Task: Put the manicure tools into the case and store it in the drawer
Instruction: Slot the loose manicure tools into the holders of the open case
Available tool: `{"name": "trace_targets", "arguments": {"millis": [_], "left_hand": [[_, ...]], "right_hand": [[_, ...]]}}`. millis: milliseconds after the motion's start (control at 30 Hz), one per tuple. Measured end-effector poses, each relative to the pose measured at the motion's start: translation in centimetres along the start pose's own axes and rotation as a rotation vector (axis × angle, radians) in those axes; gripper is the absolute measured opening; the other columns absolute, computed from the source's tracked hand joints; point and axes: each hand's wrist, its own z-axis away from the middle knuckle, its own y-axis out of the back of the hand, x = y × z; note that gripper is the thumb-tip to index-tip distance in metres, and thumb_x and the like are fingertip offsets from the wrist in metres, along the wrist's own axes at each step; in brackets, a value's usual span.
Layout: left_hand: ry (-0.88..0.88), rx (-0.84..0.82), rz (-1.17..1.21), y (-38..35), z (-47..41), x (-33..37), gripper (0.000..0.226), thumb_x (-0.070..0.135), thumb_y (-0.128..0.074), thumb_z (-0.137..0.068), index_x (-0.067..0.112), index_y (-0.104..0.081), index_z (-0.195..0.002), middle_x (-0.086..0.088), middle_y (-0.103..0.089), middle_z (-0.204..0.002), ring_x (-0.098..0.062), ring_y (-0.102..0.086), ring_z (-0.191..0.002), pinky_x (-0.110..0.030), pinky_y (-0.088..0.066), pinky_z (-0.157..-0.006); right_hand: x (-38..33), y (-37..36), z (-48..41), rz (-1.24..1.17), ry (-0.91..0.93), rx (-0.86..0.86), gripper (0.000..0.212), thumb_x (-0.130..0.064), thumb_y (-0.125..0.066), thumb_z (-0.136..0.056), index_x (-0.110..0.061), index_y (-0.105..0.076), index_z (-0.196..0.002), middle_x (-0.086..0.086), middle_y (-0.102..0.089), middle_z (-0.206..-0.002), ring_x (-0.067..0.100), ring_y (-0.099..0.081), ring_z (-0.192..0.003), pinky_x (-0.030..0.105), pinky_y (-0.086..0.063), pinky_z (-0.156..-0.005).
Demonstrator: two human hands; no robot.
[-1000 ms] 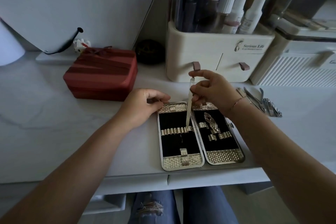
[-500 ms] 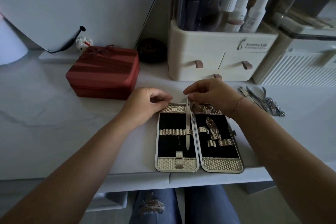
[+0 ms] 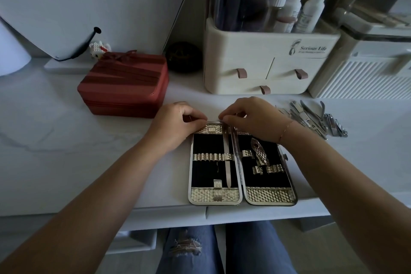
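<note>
The gold manicure case (image 3: 215, 196) lies open on the white desk, black lining up, near the front edge. A slim metal nail file (image 3: 228, 169) sits under the elastic band at the right side of the left half. My right hand (image 3: 249, 115) pinches the file's top end at the case's far edge. At the far left corner of the case my left hand (image 3: 178, 122) holds the rim with curled fingers. A gold patterned tool (image 3: 259, 152) sits in the right half. Several loose metal tools (image 3: 315, 118) lie in a pile right of my right hand.
A cream organizer with small drawers (image 3: 266, 69) and bottles stands behind the case. A red zipped box (image 3: 124, 87) sits at the left, a white ribbed box (image 3: 367, 78) at the right. My knees in jeans (image 3: 200, 249) show under the desk edge.
My right hand lowered the file from upright and slid it down under the band until it lay flat in the left half. My left hand stayed at the case's corner.
</note>
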Motion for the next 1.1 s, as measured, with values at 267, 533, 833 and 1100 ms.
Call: {"name": "trace_targets", "arguments": {"millis": [267, 533, 833, 1100], "left_hand": [[0.003, -0.007, -0.003, 0.0, 0.1, 0.1, 0.007, 0.019, -0.075, -0.075, 0.024, -0.074, -0.08, 0.007, -0.066, -0.08, -0.004, -0.061, -0.078, -0.016, -0.044, -0.071], [0.004, -0.02, -0.01, 0.1, 0.0, 0.0, 0.008, 0.019, -0.075, -0.075, 0.024, -0.074, -0.08, 0.009, -0.065, -0.08, -0.002, -0.06, -0.079, -0.011, -0.042, -0.071], [-0.006, -0.02, -0.019, 0.1, 0.0, 0.0, 0.008, 0.019, -0.075, -0.075, 0.026, -0.073, -0.079, 0.008, -0.064, -0.08, -0.003, -0.06, -0.078, -0.015, -0.043, -0.072], [-0.023, 0.005, -0.062, -0.1, 0.1, -0.1, 0.005, 0.019, -0.075, -0.076, 0.021, -0.073, -0.08, 0.01, -0.062, -0.077, -0.001, -0.058, -0.076, -0.005, -0.037, -0.066]], "right_hand": [[0.6, 0.1, -1.8, -0.135, -0.168, -0.064, 0.011, -0.022, -0.068, -0.08, -0.013, -0.076, -0.081, -0.003, -0.066, -0.07, 0.002, -0.048, -0.056, 0.012, -0.04, -0.056], [0.5, 0.1, -2.6, -0.073, -0.187, -0.094, 0.022, -0.03, -0.072, -0.077, -0.009, -0.07, -0.071, 0.01, -0.062, -0.069, 0.018, -0.048, -0.062, 0.028, -0.042, -0.06], [0.3, 0.0, -0.9, -0.075, -0.116, -0.047, 0.015, -0.021, -0.075, -0.074, -0.009, -0.069, -0.08, -0.009, -0.061, -0.066, 0.002, -0.051, -0.058, 0.019, -0.042, -0.06], [2.4, 0.6, 2.2, -0.146, -0.111, 0.34, 0.009, -0.028, -0.069, -0.08, -0.02, -0.067, -0.084, -0.007, -0.065, -0.078, 0.004, -0.056, -0.069, 0.009, -0.044, -0.061]]}}
